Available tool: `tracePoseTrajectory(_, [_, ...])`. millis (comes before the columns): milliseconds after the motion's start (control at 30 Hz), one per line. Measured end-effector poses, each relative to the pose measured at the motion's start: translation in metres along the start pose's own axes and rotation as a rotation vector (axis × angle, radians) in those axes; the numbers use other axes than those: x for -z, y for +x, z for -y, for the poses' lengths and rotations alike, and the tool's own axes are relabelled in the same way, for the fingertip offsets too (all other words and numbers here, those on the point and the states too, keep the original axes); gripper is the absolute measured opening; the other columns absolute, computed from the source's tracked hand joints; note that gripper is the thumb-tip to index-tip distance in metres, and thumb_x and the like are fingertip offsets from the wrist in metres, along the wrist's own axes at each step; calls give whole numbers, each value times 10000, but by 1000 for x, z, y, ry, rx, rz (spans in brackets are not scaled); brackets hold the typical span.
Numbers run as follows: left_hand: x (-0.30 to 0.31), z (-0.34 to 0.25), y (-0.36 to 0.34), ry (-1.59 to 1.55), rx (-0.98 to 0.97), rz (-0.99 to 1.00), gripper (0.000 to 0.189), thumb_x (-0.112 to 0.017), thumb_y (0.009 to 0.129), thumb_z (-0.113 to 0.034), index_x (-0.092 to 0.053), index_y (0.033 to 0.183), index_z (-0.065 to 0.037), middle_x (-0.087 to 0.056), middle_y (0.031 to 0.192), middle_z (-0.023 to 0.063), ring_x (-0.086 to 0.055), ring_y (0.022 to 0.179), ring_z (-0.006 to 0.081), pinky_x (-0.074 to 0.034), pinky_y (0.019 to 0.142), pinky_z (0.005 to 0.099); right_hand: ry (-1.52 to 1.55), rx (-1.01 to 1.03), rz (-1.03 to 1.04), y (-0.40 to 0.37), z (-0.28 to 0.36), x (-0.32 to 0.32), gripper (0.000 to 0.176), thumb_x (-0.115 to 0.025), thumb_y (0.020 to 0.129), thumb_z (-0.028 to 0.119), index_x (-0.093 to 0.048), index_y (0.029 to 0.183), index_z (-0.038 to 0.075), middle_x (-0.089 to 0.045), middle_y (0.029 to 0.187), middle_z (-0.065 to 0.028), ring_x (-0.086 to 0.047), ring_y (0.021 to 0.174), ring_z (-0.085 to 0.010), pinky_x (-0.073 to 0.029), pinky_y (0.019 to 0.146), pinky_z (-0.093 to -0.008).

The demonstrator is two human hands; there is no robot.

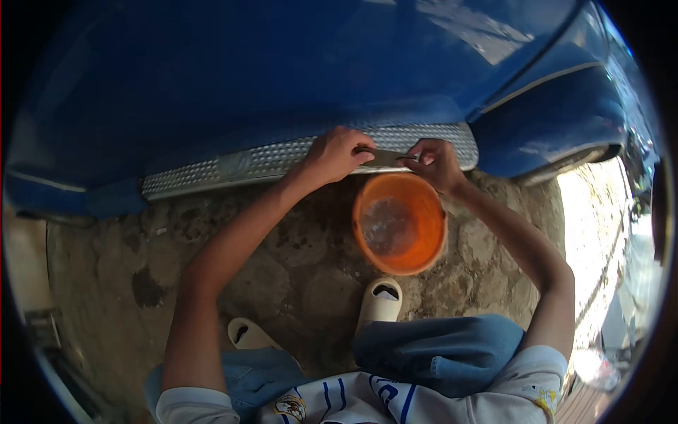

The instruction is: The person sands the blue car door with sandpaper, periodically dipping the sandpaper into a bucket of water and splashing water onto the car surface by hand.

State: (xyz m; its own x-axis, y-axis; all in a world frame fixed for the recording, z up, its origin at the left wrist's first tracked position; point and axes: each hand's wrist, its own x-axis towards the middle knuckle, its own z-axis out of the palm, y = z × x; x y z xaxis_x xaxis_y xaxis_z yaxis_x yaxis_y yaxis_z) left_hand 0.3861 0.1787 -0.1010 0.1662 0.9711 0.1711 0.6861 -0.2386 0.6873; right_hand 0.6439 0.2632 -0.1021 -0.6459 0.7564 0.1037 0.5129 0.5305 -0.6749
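Note:
Between my two hands, over the metal tread plate of the running board [275, 157], a thin flat dark strip [386, 157] is stretched. My left hand [340, 152] pinches its left end, the fingers curled in. The right end is pinched in the fingers of my right hand [432, 162]. What the strip is made of cannot be made out. Just below my hands stands an orange bucket [436, 219] with cloudy, foamy water in it, close to the running board's edge.
A blue vehicle body [254, 71] fills the top, with a wheel arch [558, 120] at the right. Stone paving [275, 240] lies below. My cream slippers [379, 300] are near the bucket. A clear plastic item [597, 369] lies at the lower right.

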Motion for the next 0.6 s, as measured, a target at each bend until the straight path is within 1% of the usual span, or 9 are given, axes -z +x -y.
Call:
tracePoseTrajectory(100, [61,-4,-20,82,117,-69,219,-720,945,-200,-763,1100,-51,-775,977,140,-739,911,307,-562,790,416,174,53,150,60,42,-18,137,-808,903,99,-740,964,-4,-738,807,-86,-673,575,-86,-484,499,-243])
tracePoseTrajectory(167, [97,9,-46,156,190,-92,237,-702,961,-202,-755,1135,-50,-779,965,137,-743,902,295,-562,791,416,351,175,24,84,84,-34,139,-734,945,20,-708,1073,-28,-744,916,-125,-755,711,-138,-555,560,-242])
tracePoseTrajectory(200, [110,18,-58,196,218,-102,240,-691,968,-207,-746,1137,-46,-777,952,140,-746,882,292,-562,781,420,376,216,51,95,101,-47,139,-734,945,20,-708,1073,-28,-744,916,-125,-755,711,-138,-555,560,-242])
tracePoseTrajectory(267, [137,27,-74,269,253,-124,243,-681,975,-212,-737,1140,-41,-774,939,143,-748,862,289,-561,771,423,534,366,75,110,142,-70,172,-678,967,-24,-683,1139,-40,-734,1039,-137,-777,785,-185,-599,619,-257])
tracePoseTrajectory(333, [170,30,-97,246,422,85,255,-676,979,-209,-709,1172,-45,-774,972,132,-753,865,272,-565,776,429,591,555,74,127,163,-105,207,-630,976,-60,-674,1175,-24,-717,1090,-144,-772,852,-196,-613,657,-279])
tracePoseTrajectory(467, [212,56,-152,67,578,169,270,-653,1010,-250,-680,1199,-59,-776,997,96,-747,945,266,-569,830,418,674,719,46,133,225,-154,299,-599,948,-110,-662,1216,8,-683,1104,-151,-743,959,-240,-608,716,-339])
tracePoseTrajectory(533, [240,58,-167,283,621,471,413,-649,1021,-343,-624,1347,-91,-755,1131,88,-700,1110,278,-554,932,433,505,1117,-85,142,249,-165,336,-614,920,-115,-663,1219,28,-659,1106,-149,-702,960,-297,-578,737,-395])
tracePoseTrajectory(567, [250,60,-173,300,630,442,413,-649,1021,-343,-624,1347,-91,-755,1131,88,-700,1110,278,-554,932,433,522,1146,-90,141,258,-169,320,-649,903,-96,-670,1194,35,-645,1084,-146,-659,928,-341,-547,748,-431])
tracePoseTrajectory(600, [259,49,-175,469,747,480,471,-654,1013,-379,-604,1390,-101,-725,1206,98,-665,1175,290,-539,969,441,526,1181,-91,142,268,-172,320,-649,903,-96,-670,1194,35,-645,1084,-146,-659,928,-341,-547,748,-431])
